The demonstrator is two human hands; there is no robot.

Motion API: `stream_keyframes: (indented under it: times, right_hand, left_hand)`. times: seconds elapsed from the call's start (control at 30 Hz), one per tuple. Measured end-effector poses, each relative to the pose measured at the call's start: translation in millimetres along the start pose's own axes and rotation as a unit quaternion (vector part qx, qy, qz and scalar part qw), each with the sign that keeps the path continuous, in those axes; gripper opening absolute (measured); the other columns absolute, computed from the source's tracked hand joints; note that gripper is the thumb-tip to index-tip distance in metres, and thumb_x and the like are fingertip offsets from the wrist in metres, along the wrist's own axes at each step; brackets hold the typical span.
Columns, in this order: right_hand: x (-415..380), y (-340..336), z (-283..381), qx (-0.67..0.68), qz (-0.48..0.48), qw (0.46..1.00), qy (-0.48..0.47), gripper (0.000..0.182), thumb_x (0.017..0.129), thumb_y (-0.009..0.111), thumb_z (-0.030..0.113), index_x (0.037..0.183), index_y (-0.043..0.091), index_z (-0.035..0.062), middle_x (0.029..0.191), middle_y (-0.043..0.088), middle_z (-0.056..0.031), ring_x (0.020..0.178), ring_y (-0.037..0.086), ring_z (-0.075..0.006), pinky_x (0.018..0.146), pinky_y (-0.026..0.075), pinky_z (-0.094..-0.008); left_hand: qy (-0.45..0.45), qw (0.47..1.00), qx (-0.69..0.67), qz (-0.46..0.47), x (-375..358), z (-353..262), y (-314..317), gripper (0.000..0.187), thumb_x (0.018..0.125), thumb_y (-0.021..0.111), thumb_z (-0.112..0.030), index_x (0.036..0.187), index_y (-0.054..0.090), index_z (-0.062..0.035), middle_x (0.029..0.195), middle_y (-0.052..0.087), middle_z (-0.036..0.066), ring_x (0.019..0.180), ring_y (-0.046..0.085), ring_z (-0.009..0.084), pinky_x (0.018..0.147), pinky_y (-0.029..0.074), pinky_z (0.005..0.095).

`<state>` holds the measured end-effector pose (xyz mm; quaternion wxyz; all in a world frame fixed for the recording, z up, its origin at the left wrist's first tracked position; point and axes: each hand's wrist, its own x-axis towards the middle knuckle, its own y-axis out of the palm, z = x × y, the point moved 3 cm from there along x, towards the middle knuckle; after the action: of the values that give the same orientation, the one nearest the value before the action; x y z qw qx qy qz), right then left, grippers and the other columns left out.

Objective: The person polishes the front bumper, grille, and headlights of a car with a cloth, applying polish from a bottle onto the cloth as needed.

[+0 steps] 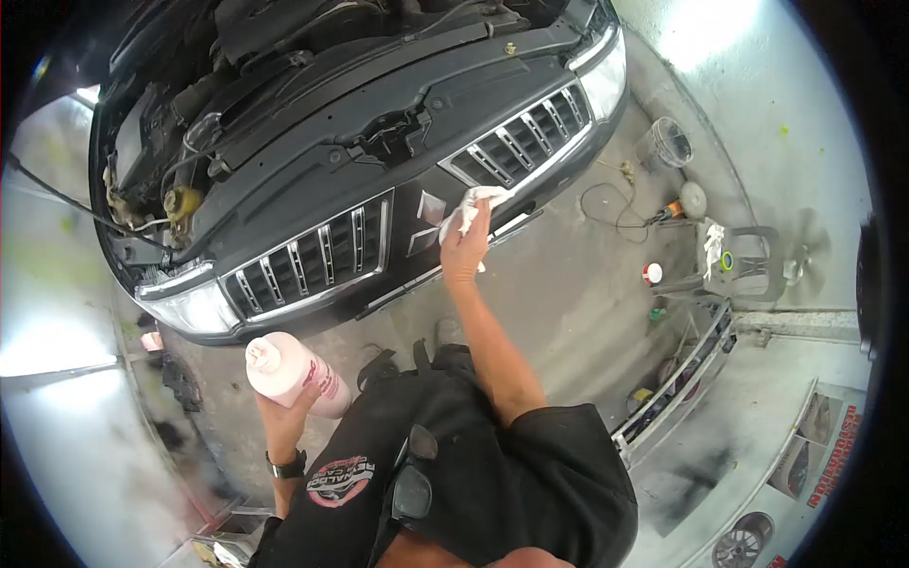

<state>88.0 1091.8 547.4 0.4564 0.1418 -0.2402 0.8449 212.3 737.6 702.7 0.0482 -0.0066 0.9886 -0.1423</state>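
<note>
My left hand (282, 421) is wrapped round a large pale pink bottle (301, 374) with red print and a white cap, held low in front of the car. With my right hand (464, 251) I press a crumpled white cloth (470, 210) against the car's front, beside the emblem (431, 208) at the middle of the grille. The cloth covers part of the emblem. On either side run the dark grille (308, 265) sections with chrome bars. A headlight (194, 308) sits at the left end and another headlight (603, 80) at the right.
The hood is up over the engine bay (237, 85). To the right are a clear bucket (668, 142), an orange power tool (674, 208) with its cord on the floor, a grey chair (751, 260) and a metal-framed rack (677, 379). Walls close in on both sides.
</note>
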Motion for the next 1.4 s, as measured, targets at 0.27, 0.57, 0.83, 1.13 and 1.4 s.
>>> stream_keyframes:
  times: [0.27,0.57,0.83,1.13,1.4]
  right_hand:
    - [-49.3,20.5,-11.5,0.059,-0.031,0.975,0.213,0.064,0.103,0.047,0.021,0.15,0.021,-0.0132,0.149,0.034,-0.0371,0.141,0.034,-0.0466,0.117,0.026,-0.0441]
    - [127.9,-41.9,-96.2,0.028,-0.032,0.984,0.173,0.042,0.098,0.054,0.017,0.133,0.043,-0.0049,0.118,0.058,-0.0313,0.111,0.054,-0.0484,0.098,0.036,-0.0541]
    - [-61.8,28.1,-24.3,0.099,-0.058,0.936,0.332,0.066,0.1,0.051,0.019,0.146,0.022,-0.0182,0.148,0.034,-0.0388,0.14,0.036,-0.0473,0.117,0.029,-0.0429]
    - [-191.4,19.8,79.1,0.494,0.112,0.717,0.48,0.03,0.09,0.055,0.009,0.118,0.06,-0.001,0.103,0.066,-0.0113,0.084,0.063,-0.0227,0.079,0.052,-0.0411]
    - [-296.6,-112.2,197.6,0.451,0.405,0.635,0.479,0.037,0.092,0.063,0.01,0.128,0.057,0.0007,0.114,0.067,-0.0083,0.102,0.066,-0.0173,0.089,0.055,-0.0349]
  left_hand:
    - [-0.009,0.997,0.065,0.047,-6.1,-29.6,27.2,0.062,0.076,0.082,-0.005,0.129,0.051,0.0028,0.117,0.064,0.01,0.106,0.063,0.019,0.095,0.051,0.035]
    - [-0.005,0.997,0.072,0.041,-34.3,-39.4,31.9,0.059,0.079,0.078,-0.004,0.131,0.051,0.0021,0.116,0.063,0.01,0.106,0.062,0.0198,0.094,0.05,0.0348]
    - [0.043,0.997,0.04,0.059,-46.3,-33.7,13.6,0.058,0.079,0.08,-0.005,0.129,0.052,0.0029,0.116,0.063,0.01,0.105,0.063,0.0197,0.093,0.051,0.0343]
    - [0.037,0.994,-0.044,0.091,-93.7,19.6,-60.1,0.06,0.076,0.082,-0.003,0.128,0.053,0.0032,0.116,0.065,0.011,0.104,0.065,0.0192,0.09,0.054,0.0333]
    - [-0.038,0.959,-0.078,0.268,-137.0,66.9,-110.0,0.067,0.07,0.088,-0.005,0.128,0.055,0.0017,0.122,0.066,0.009,0.11,0.064,0.0165,0.096,0.052,0.0342]
